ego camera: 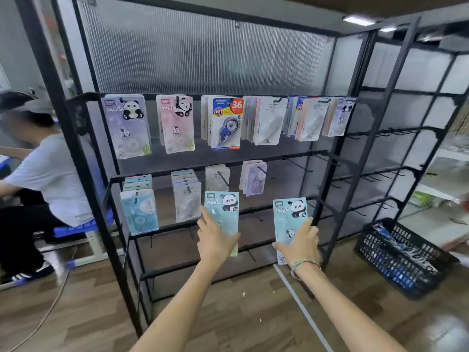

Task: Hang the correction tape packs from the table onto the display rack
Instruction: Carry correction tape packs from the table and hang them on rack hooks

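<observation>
Two teal packs are held up before the rack [327,153]: left pack [223,212] in the left hand [215,240], right pack [289,217] in the right hand [302,242], fingers curled round each. With both hands full, a pack's hole may miss its hook [256,217] and the pack drop.

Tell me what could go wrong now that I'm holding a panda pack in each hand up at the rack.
With the left hand and right hand each holding a teal panda pack, neither is free to steady a bare hook, so a hang hole may miss and a pack may drop. Reaching in could also knock the packs hanging nearby. The basket by the right side looks easy to trip on.
</observation>
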A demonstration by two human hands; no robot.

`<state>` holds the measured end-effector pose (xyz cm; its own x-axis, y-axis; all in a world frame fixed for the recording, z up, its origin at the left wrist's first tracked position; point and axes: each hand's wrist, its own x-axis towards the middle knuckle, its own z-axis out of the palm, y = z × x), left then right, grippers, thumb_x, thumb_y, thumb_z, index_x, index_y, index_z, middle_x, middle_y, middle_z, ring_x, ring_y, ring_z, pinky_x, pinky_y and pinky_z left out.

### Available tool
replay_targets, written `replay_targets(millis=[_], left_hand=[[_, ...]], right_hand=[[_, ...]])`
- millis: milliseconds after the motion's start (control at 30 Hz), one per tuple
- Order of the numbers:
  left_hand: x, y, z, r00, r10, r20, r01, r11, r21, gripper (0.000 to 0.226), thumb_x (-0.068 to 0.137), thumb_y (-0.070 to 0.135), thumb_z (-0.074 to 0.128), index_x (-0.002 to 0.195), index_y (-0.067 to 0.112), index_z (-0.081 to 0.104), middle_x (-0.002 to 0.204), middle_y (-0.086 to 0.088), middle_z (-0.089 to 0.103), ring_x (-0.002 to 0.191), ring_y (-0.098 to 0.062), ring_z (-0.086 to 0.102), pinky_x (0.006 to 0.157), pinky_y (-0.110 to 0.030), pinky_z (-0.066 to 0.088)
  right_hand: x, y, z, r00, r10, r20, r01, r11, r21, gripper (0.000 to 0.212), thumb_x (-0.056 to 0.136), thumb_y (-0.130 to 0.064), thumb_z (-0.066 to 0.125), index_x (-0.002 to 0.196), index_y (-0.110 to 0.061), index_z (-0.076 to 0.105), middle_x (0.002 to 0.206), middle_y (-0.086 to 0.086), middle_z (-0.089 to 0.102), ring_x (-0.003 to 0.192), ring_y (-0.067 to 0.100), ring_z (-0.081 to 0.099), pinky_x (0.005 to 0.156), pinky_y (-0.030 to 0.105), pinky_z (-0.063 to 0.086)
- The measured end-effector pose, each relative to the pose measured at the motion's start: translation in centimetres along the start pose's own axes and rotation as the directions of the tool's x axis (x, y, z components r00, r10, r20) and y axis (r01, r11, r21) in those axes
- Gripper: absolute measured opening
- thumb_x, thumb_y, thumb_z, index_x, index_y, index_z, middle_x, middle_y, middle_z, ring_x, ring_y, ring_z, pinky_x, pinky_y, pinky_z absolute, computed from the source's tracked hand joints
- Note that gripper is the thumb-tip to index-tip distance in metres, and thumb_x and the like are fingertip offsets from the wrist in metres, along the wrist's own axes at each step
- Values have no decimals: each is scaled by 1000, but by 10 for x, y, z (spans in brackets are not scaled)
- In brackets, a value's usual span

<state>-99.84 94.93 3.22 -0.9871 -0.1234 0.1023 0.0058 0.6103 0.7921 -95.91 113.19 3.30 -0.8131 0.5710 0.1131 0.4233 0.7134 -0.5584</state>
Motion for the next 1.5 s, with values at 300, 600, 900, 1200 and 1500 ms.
replay_targets(millis=[300, 600, 900, 1200, 1500], left_hand=[[62, 8, 52, 997, -68, -44, 68, 998, -1, 125, 71, 34, 82, 152, 11, -10, 140, -14, 29, 124, -36, 41, 96, -47, 44], [116, 24, 103, 960, -230, -162, 235, 972, 18, 124, 70, 31, 83, 153, 14, -8, 144, -13, 28, 126, -37, 40, 96, -52, 44], [130, 20, 128, 928, -310, -206, 328, 943, 62, 126, 69, 33, 83, 152, 16, -10, 146, -13, 25, 128, -39, 39, 98, -53, 42], [153, 13, 136, 912, -342, -227, 360, 932, 40, 130, 70, 28, 85, 151, 13, -16, 145, -14, 25, 129, -42, 36, 101, -57, 39], [171, 6, 139, 910, -340, -236, 353, 936, 12, 130, 70, 27, 85, 151, 14, -15, 145, -18, 26, 130, -42, 35, 102, -54, 38]], right_hand=[[98, 8, 31, 997, -39, 69, 38, 999, 12, 123, 68, -40, 83, 149, -4, -2, 139, 15, 27, 129, 33, 33, 94, 44, 43], [209, 7, 51, 962, -193, 195, 190, 981, 34, 121, 69, -39, 83, 148, -2, -1, 137, 16, 29, 128, 32, 34, 92, 43, 43], [252, 7, 71, 908, -299, 294, 280, 954, 104, 121, 66, -34, 85, 148, -2, 2, 135, 17, 31, 125, 33, 35, 93, 39, 41], [257, 16, 84, 863, -391, 319, 336, 917, 216, 124, 68, -33, 84, 149, -2, -3, 133, 14, 29, 123, 29, 38, 97, 32, 38], [256, 16, 90, 866, -409, 288, 380, 912, 153, 126, 69, -44, 81, 150, -8, -8, 135, 10, 27, 121, 25, 43, 88, 33, 48]])
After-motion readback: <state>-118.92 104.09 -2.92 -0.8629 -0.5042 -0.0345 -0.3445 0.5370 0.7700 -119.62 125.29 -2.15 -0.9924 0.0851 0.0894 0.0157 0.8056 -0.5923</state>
